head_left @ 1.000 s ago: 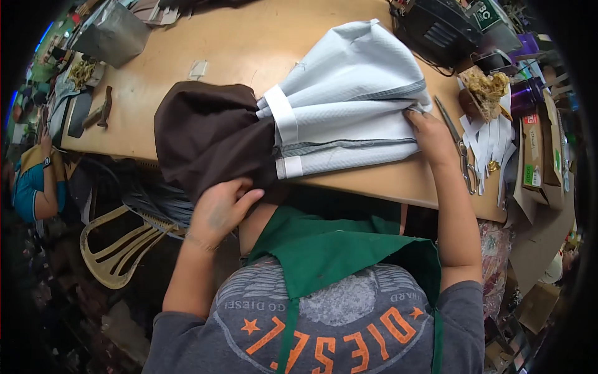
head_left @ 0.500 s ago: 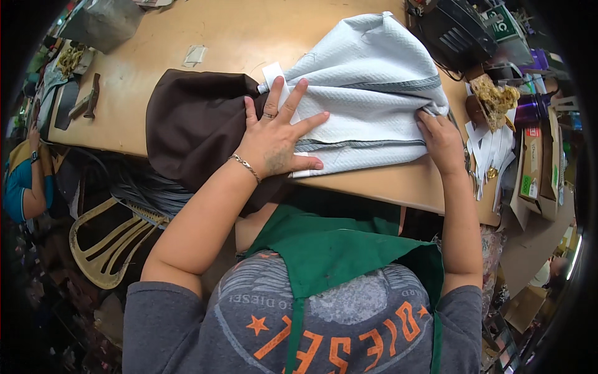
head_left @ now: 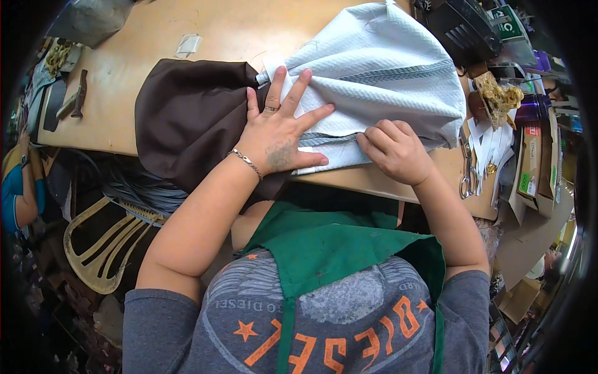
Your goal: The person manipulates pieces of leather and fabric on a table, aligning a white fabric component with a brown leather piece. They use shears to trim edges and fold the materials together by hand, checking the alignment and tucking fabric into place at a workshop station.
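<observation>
White textured fabric (head_left: 380, 93), crossed by grey seam bands, is spread in soft folds on the tan table (head_left: 230, 34), its narrower end met by bunched dark brown cloth (head_left: 190, 118). It is pressed near that join by the left hand (head_left: 280, 137), laid flat with fingers splayed, nothing gripped. Along the near seam it is touched by the curled right hand (head_left: 397, 153); whether cloth is pinched cannot be told. The tabletop is shared with a hammer (head_left: 77, 103), scissors (head_left: 466, 177) and white strips (head_left: 481, 146). Beyond its near edge, a pale slatted chair (head_left: 103, 252) is seen.
</observation>
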Demonstrator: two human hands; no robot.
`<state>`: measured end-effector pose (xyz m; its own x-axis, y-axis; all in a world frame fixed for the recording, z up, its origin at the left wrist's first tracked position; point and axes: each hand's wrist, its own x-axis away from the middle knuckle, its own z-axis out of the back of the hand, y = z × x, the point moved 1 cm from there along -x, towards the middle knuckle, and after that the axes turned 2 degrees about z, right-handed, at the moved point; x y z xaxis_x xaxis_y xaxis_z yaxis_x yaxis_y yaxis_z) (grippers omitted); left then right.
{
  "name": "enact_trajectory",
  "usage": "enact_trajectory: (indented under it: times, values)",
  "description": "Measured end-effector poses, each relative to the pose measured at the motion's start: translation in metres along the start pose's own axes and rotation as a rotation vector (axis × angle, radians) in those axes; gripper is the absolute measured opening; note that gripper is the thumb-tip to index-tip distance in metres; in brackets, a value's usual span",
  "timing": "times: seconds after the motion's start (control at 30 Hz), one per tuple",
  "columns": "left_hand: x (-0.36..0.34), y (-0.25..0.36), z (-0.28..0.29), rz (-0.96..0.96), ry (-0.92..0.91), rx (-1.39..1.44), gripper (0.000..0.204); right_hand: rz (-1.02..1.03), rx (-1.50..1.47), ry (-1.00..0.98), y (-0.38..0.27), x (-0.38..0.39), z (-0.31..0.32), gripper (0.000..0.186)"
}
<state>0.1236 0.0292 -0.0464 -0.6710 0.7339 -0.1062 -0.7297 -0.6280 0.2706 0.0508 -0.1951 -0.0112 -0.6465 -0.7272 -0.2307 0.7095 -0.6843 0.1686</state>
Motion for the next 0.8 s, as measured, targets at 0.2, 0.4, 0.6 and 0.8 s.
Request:
enact_trajectory:
  times: [0.2,0.4,0.6,0.8]
  values:
    - [-0.001,-0.001,0.0,0.011,-0.033,0.002,0.08,-0.143,-0.152,-0.032,0.008,-0.007,-0.007,0.016]
    - [0.001,-0.001,-0.001,0.013,-0.007,0.05,0.076,-0.373,-0.44,0.046,0.008,-0.003,-0.017,0.017]
    - [0.0,-0.001,-0.001,0.006,-0.005,0.006,0.078,-0.227,-0.133,0.018,-0.025,-0.012,-0.004,0.021]
    - [0.0,-0.001,-0.002,0.001,0.034,0.028,0.07,-0.228,-0.116,0.094,-0.056,-0.039,-0.014,0.027]
